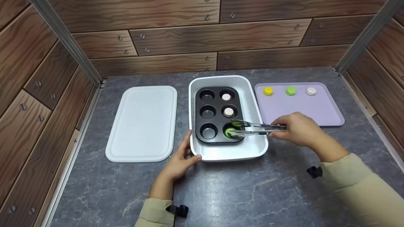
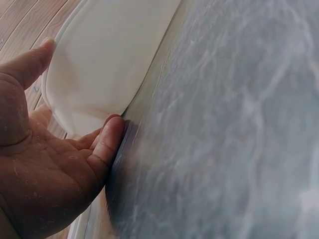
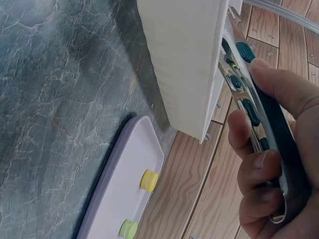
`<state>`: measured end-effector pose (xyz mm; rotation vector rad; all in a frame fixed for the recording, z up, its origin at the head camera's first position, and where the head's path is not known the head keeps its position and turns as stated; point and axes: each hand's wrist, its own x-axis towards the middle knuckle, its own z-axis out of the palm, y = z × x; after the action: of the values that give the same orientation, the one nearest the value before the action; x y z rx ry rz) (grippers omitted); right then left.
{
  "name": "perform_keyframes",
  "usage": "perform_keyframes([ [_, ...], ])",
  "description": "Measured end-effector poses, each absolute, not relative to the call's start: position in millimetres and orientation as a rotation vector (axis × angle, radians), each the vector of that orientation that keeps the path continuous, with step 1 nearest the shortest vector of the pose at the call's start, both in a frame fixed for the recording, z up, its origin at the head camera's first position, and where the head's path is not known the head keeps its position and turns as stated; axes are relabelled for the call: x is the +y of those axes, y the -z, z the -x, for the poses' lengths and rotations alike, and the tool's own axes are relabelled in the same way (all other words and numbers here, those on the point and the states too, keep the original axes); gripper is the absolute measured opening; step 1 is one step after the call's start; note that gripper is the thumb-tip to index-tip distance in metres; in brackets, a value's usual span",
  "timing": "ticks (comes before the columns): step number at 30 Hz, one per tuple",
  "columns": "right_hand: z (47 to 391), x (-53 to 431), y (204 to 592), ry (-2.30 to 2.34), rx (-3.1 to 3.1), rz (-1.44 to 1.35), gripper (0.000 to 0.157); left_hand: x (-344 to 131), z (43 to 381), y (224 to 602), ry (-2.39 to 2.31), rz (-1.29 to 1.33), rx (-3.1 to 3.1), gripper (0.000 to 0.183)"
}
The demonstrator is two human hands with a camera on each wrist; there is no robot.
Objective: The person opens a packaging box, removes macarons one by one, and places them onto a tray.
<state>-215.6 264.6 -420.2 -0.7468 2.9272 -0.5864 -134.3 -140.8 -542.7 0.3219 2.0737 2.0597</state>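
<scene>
My right hand [image 1: 298, 130] grips metal tongs [image 1: 262, 128], with fingers and thumb wrapped around the handles in the right wrist view. The tong tips are at the near right cup of a black muffin pan [image 1: 217, 143]. A green macaron-like piece [image 1: 228, 132] shows there, partly covered by the tips; whether they pinch it I cannot tell. Pale macaron-like pieces sit in the far right cup [image 1: 226, 96] and middle right cup [image 1: 228, 112]. The pan lies inside a white rectangular tub [image 1: 252, 153]. My left hand [image 1: 178, 162] touches the tub's near left corner with fingers extended.
A purple tray [image 1: 300, 110] on the right holds yellow [image 1: 268, 91], green [image 1: 290, 90] and white [image 1: 311, 91] round pieces along its far side. Left of the tub lies a white lid [image 1: 143, 123]. Wood-patterned walls [image 1: 176, 37] enclose the grey marbled table [image 1: 240, 195].
</scene>
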Motion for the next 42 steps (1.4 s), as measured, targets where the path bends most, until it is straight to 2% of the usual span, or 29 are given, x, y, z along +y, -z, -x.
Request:
perform_keyframes([
  [22, 222.0, 248.2, 414.2, 0.4, 2.901, 0.755, 0.026, -141.0, 134.6, 541.1, -2.069, -0.339, 2.079, 0.096],
  [30, 221.8, 242.8, 412.0, 0.288, 2.938, 0.837, 0.019, -141.0, 133.2, 542.4, -2.042, -0.325, 2.111, 0.094],
  [42, 222.0, 236.3, 409.8, 0.27, 2.897, 0.827, 0.017, -141.2, 132.9, 543.1, -2.064, -0.331, 2.097, 0.094],
])
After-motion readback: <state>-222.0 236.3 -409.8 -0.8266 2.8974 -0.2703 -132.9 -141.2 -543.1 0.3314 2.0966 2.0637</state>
